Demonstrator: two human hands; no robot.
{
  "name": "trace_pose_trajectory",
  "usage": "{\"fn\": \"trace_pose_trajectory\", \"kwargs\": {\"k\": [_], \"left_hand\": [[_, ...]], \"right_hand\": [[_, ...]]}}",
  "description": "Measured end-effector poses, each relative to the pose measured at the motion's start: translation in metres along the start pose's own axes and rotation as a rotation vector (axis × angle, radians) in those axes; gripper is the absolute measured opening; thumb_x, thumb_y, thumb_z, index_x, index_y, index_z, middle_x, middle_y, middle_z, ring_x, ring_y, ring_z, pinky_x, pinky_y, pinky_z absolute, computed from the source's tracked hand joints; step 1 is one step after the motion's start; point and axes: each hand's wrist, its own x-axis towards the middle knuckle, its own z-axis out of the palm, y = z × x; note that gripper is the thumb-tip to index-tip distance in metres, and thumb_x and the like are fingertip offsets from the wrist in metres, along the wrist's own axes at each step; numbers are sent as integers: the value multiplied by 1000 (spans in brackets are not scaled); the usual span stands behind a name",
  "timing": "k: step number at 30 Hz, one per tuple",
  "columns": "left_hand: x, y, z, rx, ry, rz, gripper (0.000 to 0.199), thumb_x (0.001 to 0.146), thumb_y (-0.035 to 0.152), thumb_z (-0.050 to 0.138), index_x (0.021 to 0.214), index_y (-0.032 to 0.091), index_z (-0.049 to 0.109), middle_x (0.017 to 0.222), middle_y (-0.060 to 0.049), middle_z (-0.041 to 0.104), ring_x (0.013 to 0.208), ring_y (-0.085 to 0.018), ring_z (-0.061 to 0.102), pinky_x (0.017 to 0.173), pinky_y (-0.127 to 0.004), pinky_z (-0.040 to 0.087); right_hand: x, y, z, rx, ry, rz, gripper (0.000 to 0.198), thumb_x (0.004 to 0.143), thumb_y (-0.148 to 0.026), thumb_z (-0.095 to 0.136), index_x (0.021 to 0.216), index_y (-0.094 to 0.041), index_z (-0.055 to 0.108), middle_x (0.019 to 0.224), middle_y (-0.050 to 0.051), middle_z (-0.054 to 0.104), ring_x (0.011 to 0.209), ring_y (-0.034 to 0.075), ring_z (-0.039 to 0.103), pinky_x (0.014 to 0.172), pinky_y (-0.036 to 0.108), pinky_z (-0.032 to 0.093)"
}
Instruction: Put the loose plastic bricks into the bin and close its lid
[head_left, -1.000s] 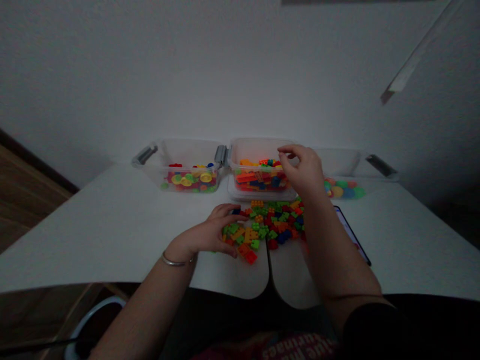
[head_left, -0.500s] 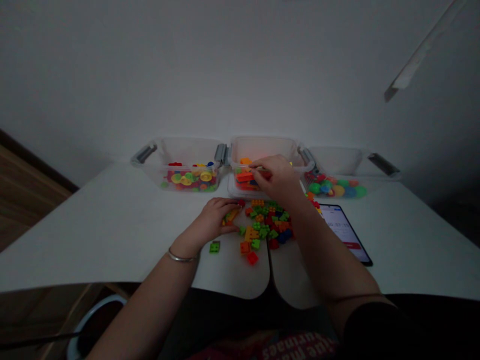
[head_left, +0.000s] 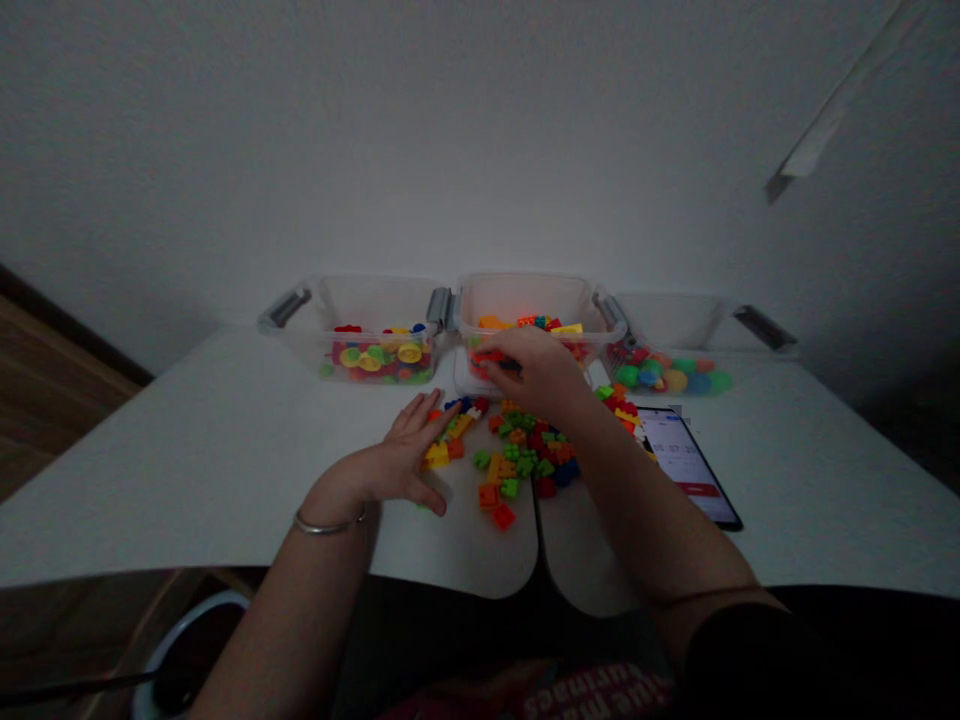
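A dim, pale wall (head_left: 480, 150) stands behind a white table (head_left: 225, 460). The clear middle box (head_left: 525, 290) is partly covered by the right hand (head_left: 538, 370), whose fingers bend close to the thumb; whether they grip anything I cannot tell. The left hand (head_left: 405, 460) is spread, fingers apart, just beside the pile of toy bricks (head_left: 525, 465). That pile lies between the hands and nearer the person than the box, its right side hidden by the right forearm, which also overlaps the phone (head_left: 701, 470).
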Motion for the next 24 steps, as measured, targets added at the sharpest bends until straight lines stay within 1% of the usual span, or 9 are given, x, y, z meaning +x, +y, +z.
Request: {"fn": "trace_pose_trajectory", "kwargs": {"k": [4, 6, 10, 12, 14, 16, 18, 20, 24], "left_hand": [[5, -4, 9, 72, 11, -48, 144, 46, 68, 87, 161, 24, 13, 168, -23, -2, 152, -50, -3, 119, -65, 15], [9, -3, 11, 84, 70, -78, 138, 49, 66, 87, 160, 24, 18, 168, -23, 3, 152, -49, 2, 118, -64, 17], [17, 2, 10, 57, 244, -100, 117, 59, 58, 87, 156, 22, 32, 163, -24, 24, 149, -47, 23, 117, -60, 26], [21, 6, 9, 44, 281, -79, 105, 65, 53, 85, 152, 21, 38, 158, -23, 37, 144, -43, 34, 116, -56, 30], [25, 10, 8, 18, 292, -59, 93, 70, 47, 83, 149, 19, 42, 149, -21, 49, 138, -39, 44, 114, -54, 33], [29, 11, 9, -29, 312, -48, 84, 72, 42, 81, 145, 18, 47, 142, -20, 56, 132, -37, 51, 112, -53, 37], [32, 11, 12, -70, 327, -29, 78, 73, 39, 80, 142, 19, 50, 137, -19, 60, 128, -35, 55, 110, -53, 40], [34, 9, 14, -82, 331, -5, 73, 76, 39, 78, 141, 18, 51, 137, -18, 60, 127, -34, 56, 110, -52, 40], [32, 10, 11, -45, 384, -20, 74, 74, 43, 79, 139, 19, 53, 144, -18, 54, 133, -35, 51, 113, -50, 38]], "right_hand": [[-1, 0, 1, 39, -23, -16, 21, 93, -25, 57, 107, -21, 72, 114, 7, 75, 108, 22, 66, 100, 38, 45], [-1, 0, 1, 45, -31, -22, 21, 93, -25, 57, 107, -21, 72, 114, 7, 75, 108, 22, 66, 99, 38, 46], [-1, -1, 4, 29, -48, -32, 21, 94, -26, 57, 107, -20, 72, 110, 7, 75, 105, 22, 66, 97, 37, 47], [-1, -2, 7, 3, -84, -33, 21, 93, -25, 58, 106, -19, 73, 109, 8, 75, 105, 23, 67, 96, 37, 48], [-2, -2, 9, -24, -151, -21, 21, 91, -23, 61, 107, -18, 74, 110, 8, 75, 105, 23, 67, 95, 37, 49], [-3, -2, 13, -58, -250, 1, 22, 89, -21, 63, 108, -19, 74, 111, 8, 76, 105, 24, 68, 91, 36, 51], [-5, -2, 17, -120, -363, 16, 22, 87, -20, 65, 107, -21, 75, 109, 8, 76, 104, 25, 69, 84, 35, 53], [-7, -1, 21, -203, -454, 10, 22, 86, -18, 65, 105, -21, 75, 106, 8, 77, 102, 27, 70, 79, 34, 53], [-9, 2, 30, -334, -527, -40, 21, 86, -13, 62, 101, -18, 77, 99, 12, 78, 97, 29, 71, 79, 36, 53]]}}
